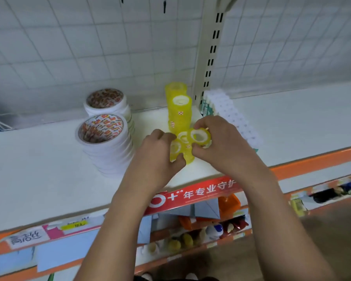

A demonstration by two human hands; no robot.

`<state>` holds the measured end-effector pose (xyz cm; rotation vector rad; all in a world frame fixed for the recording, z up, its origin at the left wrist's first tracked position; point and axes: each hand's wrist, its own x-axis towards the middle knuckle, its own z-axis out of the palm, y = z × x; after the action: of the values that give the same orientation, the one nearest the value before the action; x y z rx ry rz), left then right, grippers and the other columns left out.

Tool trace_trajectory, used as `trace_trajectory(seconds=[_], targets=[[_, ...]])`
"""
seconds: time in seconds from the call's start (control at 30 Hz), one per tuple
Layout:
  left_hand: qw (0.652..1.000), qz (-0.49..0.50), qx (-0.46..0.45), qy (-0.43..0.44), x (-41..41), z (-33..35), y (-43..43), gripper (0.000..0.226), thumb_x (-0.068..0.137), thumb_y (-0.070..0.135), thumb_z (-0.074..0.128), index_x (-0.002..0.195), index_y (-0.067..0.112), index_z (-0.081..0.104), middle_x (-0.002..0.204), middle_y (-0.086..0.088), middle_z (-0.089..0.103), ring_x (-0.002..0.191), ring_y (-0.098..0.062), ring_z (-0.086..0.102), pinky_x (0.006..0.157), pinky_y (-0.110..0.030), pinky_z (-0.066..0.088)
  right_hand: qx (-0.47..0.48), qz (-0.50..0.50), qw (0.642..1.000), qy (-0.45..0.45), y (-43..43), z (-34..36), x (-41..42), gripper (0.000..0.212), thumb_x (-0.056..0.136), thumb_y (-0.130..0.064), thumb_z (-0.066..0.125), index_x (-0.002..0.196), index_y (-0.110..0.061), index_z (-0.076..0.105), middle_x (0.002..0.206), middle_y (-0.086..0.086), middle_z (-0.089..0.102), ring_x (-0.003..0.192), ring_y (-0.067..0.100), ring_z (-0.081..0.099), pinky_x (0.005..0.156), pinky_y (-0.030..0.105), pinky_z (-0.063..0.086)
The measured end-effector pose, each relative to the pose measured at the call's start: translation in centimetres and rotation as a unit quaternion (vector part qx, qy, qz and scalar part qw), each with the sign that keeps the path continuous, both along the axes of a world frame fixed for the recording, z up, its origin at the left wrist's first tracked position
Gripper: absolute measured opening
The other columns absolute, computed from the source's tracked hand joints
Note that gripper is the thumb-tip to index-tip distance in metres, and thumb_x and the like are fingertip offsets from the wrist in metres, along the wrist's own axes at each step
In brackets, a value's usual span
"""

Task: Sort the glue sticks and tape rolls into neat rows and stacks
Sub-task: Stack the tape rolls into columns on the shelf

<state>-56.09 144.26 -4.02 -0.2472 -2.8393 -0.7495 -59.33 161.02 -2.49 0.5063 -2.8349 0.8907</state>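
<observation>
Small yellow tape rolls stand in tall stacks (180, 110) near the middle of the white shelf (39, 169). In front of them my left hand (158, 157) grips a short stack of yellow rolls (175, 149). My right hand (221, 142) pinches a single yellow tape roll (200, 136), tilted, just above a low stack (187, 154). Two stacks of wide white tape rolls (105, 138) stand to the left. A row of white-capped glue sticks (229, 114) runs along the right side, partly hidden by my right hand.
A slotted cream upright (211, 57) and wire grid backing stand behind the shelf. The orange shelf edge carries a red banner (193, 193) and price labels. A lower shelf (201, 230) holds mixed goods.
</observation>
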Motion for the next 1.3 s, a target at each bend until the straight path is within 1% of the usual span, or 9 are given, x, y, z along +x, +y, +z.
trace_trajectory(seconds=[0.1,0.3,0.6,0.73,0.87,0.97,1.07,1.17,1.3], targets=[[1.000,0.024,-0.001,-0.002,0.2,0.0,0.2,0.049,0.081,0.032,0.068,0.125,0.012,0.060,0.111,-0.010,0.058,0.103,-0.031,0.058,0.088,-0.042,0.047,0.004,0.015,1.000,0.001,0.1,-0.3,-0.7,0.040,0.079,-0.024,0.070,0.116,-0.018,0.057,0.112,0.000,0.053,0.095,0.010,0.047,0.068,0.017,0.027],[0.997,0.067,-0.011,0.023,0.2,0.4,0.3,0.049,0.084,0.029,0.067,0.126,0.007,0.058,0.114,-0.013,0.059,0.105,-0.032,0.058,0.089,-0.040,0.046,-0.025,0.031,0.999,-0.008,-0.9,-0.9,-2.3,0.048,0.078,-0.027,0.074,0.121,-0.017,0.054,0.119,0.001,0.058,0.108,0.020,0.054,0.089,0.035,0.045],[0.993,0.094,-0.001,0.066,-1.3,0.9,1.0,0.048,0.086,0.038,0.067,0.123,0.008,0.059,0.112,-0.010,0.062,0.101,-0.029,0.059,0.080,-0.034,0.042,-0.042,0.050,0.997,-0.040,-0.6,-1.6,-2.8,0.063,0.075,-0.032,0.079,0.128,-0.021,0.049,0.125,-0.002,0.053,0.114,0.017,0.052,0.092,0.036,0.046],[0.994,0.079,0.020,0.071,-2.6,0.9,2.5,0.056,0.083,0.040,0.071,0.127,0.009,0.058,0.115,-0.008,0.063,0.101,-0.025,0.059,0.081,-0.028,0.041,-0.017,0.028,0.998,-0.059,0.5,-1.3,-2.8,0.062,0.076,-0.033,0.078,0.129,-0.016,0.050,0.119,0.002,0.057,0.105,0.019,0.056,0.086,0.035,0.048],[0.994,0.084,0.037,0.051,-2.9,-0.1,3.0,0.058,0.079,0.040,0.075,0.125,0.008,0.059,0.112,-0.009,0.063,0.098,-0.024,0.058,0.080,-0.029,0.043,0.003,0.038,0.996,-0.081,0.8,-1.5,-2.7,0.044,0.078,-0.031,0.076,0.114,-0.013,0.059,0.105,0.002,0.063,0.093,0.018,0.059,0.073,0.032,0.047],[0.993,0.087,0.061,0.050,-2.7,-0.2,2.4,0.057,0.076,0.041,0.078,0.119,0.009,0.062,0.108,-0.009,0.064,0.094,-0.024,0.059,0.080,-0.035,0.047,-0.009,0.050,0.994,-0.095,0.9,-1.5,-2.6,0.032,0.079,-0.032,0.074,0.103,-0.014,0.063,0.096,0.001,0.065,0.086,0.016,0.061,0.073,0.034,0.051],[0.995,0.089,0.049,-0.004,-2.6,-0.3,1.2,0.057,0.077,0.045,0.076,0.118,0.008,0.063,0.111,-0.008,0.066,0.096,-0.024,0.061,0.080,-0.035,0.049,0.001,0.069,0.991,-0.112,1.1,-1.1,-2.7,0.027,0.080,-0.036,0.073,0.096,-0.015,0.067,0.090,0.003,0.067,0.085,0.018,0.063,0.076,0.039,0.053],[0.994,0.091,0.016,-0.062,-2.6,-0.6,0.9,0.048,0.084,0.047,0.068,0.114,0.009,0.066,0.106,-0.007,0.069,0.096,-0.024,0.062,0.070,-0.029,0.041,0.013,0.080,0.989,-0.124,1.1,-0.5,-2.8,0.019,0.080,-0.033,0.075,0.083,-0.016,0.066,0.089,0.007,0.069,0.085,0.020,0.065,0.078,0.040,0.054],[0.994,0.094,0.003,-0.050,-2.5,-0.8,1.5,0.040,0.088,0.049,0.063,0.102,0.012,0.068,0.095,-0.005,0.071,0.089,-0.025,0.062,0.058,-0.028,0.030,0.027,0.081,0.991,-0.104,0.9,-0.3,-2.9,0.025,0.077,-0.026,0.078,0.071,-0.022,0.055,0.086,0.005,0.067,0.082,0.021,0.065,0.074,0.038,0.054]])
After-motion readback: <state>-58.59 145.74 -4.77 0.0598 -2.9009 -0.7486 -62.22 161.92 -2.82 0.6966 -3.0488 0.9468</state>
